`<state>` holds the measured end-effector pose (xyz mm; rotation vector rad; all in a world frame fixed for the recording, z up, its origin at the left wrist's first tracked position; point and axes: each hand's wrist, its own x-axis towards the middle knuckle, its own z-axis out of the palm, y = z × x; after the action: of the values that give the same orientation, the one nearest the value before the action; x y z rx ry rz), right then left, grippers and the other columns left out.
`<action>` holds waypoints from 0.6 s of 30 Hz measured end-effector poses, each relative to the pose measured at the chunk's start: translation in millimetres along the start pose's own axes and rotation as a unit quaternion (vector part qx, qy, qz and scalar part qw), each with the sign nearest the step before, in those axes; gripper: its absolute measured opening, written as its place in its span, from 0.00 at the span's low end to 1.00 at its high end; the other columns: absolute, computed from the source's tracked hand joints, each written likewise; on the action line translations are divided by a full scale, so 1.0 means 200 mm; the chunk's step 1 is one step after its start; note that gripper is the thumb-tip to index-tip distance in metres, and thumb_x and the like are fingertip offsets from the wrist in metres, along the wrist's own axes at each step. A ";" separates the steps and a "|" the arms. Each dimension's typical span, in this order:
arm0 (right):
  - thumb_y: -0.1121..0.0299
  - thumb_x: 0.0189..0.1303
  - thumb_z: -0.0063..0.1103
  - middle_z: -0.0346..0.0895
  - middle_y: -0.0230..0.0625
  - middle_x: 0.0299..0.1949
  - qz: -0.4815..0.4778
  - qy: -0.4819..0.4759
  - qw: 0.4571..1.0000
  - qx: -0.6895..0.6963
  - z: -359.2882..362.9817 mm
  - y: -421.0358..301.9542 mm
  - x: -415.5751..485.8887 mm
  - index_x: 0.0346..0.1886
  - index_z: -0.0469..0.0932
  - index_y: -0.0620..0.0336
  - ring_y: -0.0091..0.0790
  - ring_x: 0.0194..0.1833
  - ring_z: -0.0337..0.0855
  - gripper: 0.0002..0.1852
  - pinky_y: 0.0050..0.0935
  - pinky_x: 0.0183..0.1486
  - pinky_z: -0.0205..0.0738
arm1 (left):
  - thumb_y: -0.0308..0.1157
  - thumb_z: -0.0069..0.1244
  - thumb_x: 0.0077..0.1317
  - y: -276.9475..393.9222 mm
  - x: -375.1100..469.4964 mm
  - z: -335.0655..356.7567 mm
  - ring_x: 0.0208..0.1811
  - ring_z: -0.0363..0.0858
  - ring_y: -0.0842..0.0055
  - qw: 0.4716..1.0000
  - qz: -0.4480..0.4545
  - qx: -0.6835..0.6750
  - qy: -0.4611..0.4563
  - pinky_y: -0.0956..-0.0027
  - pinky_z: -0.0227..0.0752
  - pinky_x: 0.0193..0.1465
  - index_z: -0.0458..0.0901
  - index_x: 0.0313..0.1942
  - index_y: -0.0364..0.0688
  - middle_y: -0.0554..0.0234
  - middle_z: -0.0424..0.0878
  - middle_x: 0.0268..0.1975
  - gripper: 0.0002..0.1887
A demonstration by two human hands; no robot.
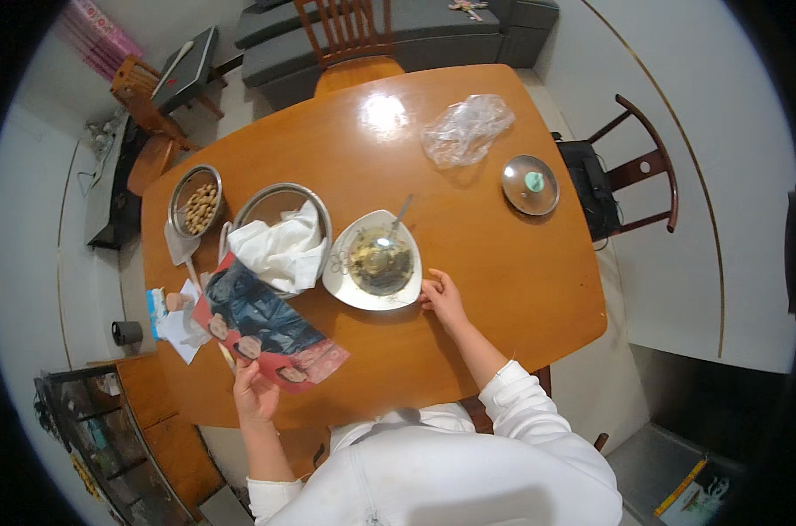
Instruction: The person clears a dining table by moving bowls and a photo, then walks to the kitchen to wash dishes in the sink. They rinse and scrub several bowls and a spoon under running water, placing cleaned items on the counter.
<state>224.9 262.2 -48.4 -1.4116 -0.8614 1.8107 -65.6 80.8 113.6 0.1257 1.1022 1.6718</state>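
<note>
My left hand [256, 388] grips the lower edge of a flat printed packet [266, 315], red and dark blue with pictures on it, tilted above the table's near left part. My right hand [442, 299] touches the right rim of a white rounded-triangular dish [345, 296]; whether its fingers close on the rim, I cannot tell. A clear lid or bowl [379, 260] lies in the dish over dark and yellowish contents, with a spoon handle [403, 209] sticking out at the back. Left of the dish, a crumpled white cloth or paper [279, 246] lies over a metal-rimmed pot [319, 204].
A bowl of peanuts [200, 207], a whitish spatula [182, 246] and tissues [181, 329] are at the wooden table's left. A crumpled plastic bag [467, 131] and a glass lid with a green knob [530, 185] lie farther right. Chairs [352, 72] stand around.
</note>
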 end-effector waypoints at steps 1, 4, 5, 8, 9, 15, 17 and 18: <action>0.66 0.60 0.52 0.75 0.35 0.34 -0.005 0.025 1.000 -0.004 -0.06 -0.03 0.03 0.55 0.62 0.59 0.22 0.31 0.75 0.21 0.20 0.27 0.70 | 0.26 0.47 0.56 -0.01 0.00 0.02 0.57 0.68 0.72 1.000 -0.002 -0.001 0.001 0.60 0.58 0.61 0.68 0.55 0.48 0.71 0.73 0.53 0.24; 0.66 0.60 0.52 0.75 0.33 0.28 -0.031 0.100 0.994 -0.018 -0.22 -0.21 0.15 0.53 0.66 0.60 0.22 0.29 0.75 0.19 0.21 0.27 0.69 | 0.25 0.46 0.55 -0.02 -0.02 0.03 0.56 0.68 0.71 1.000 -0.003 -0.009 0.014 0.60 0.58 0.61 0.67 0.55 0.48 0.71 0.72 0.54 0.25; 0.66 0.60 0.51 0.75 0.32 0.26 -0.046 0.130 0.990 -0.027 -0.26 -0.27 0.20 0.52 0.69 0.60 0.23 0.28 0.75 0.17 0.21 0.27 0.69 | 0.25 0.46 0.55 -0.03 -0.01 0.02 0.56 0.68 0.71 1.000 -0.006 -0.009 0.013 0.60 0.58 0.61 0.67 0.55 0.48 0.71 0.72 0.54 0.25; 0.68 0.60 0.50 0.76 0.34 0.29 -0.234 0.116 0.950 -0.171 -0.30 -0.37 0.38 0.45 0.75 0.62 0.25 0.29 0.75 0.12 0.23 0.30 0.70 | 0.25 0.47 0.55 -0.02 -0.01 0.05 0.56 0.68 0.71 1.000 -0.006 -0.002 0.018 0.60 0.58 0.61 0.68 0.54 0.48 0.70 0.72 0.53 0.24; 0.68 0.60 0.51 0.76 0.35 0.30 -0.248 0.093 0.947 -0.183 -0.25 -0.43 0.40 0.44 0.76 0.63 0.27 0.29 0.76 0.12 0.24 0.31 0.71 | 0.25 0.47 0.55 -0.02 -0.01 0.07 0.56 0.68 0.71 1.000 -0.005 -0.003 0.018 0.60 0.59 0.61 0.68 0.54 0.47 0.70 0.72 0.52 0.23; 0.66 0.54 0.59 0.75 0.40 0.38 -0.323 -0.059 0.861 -0.388 0.14 -0.54 0.45 0.44 0.77 0.60 0.38 0.38 0.77 0.15 0.31 0.41 0.72 | 0.24 0.50 0.53 -0.03 -0.01 0.02 0.52 0.73 0.71 0.994 -0.005 0.106 0.027 0.63 0.63 0.57 0.69 0.51 0.39 0.63 0.76 0.47 0.23; 0.66 0.51 0.60 0.73 0.42 0.40 -0.309 -0.159 0.823 -0.450 0.25 -0.61 0.35 0.45 0.76 0.58 0.43 0.42 0.76 0.16 0.35 0.44 0.71 | 0.24 0.51 0.52 -0.03 -0.03 0.05 0.50 0.74 0.71 0.986 -0.004 0.157 0.047 0.65 0.65 0.56 0.70 0.50 0.38 0.62 0.76 0.46 0.22; 0.67 0.50 0.61 0.72 0.41 0.42 -0.309 -0.209 0.794 -0.480 0.29 -0.61 0.29 0.45 0.76 0.57 0.43 0.44 0.75 0.17 0.35 0.45 0.70 | 0.24 0.52 0.51 -0.03 -0.04 0.06 0.49 0.75 0.71 0.983 0.002 0.180 0.047 0.67 0.66 0.55 0.70 0.49 0.37 0.61 0.76 0.47 0.22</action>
<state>170.5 372.0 32.6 -0.9891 -2.3915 1.1502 -51.2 81.2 118.0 0.2834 1.4700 1.4795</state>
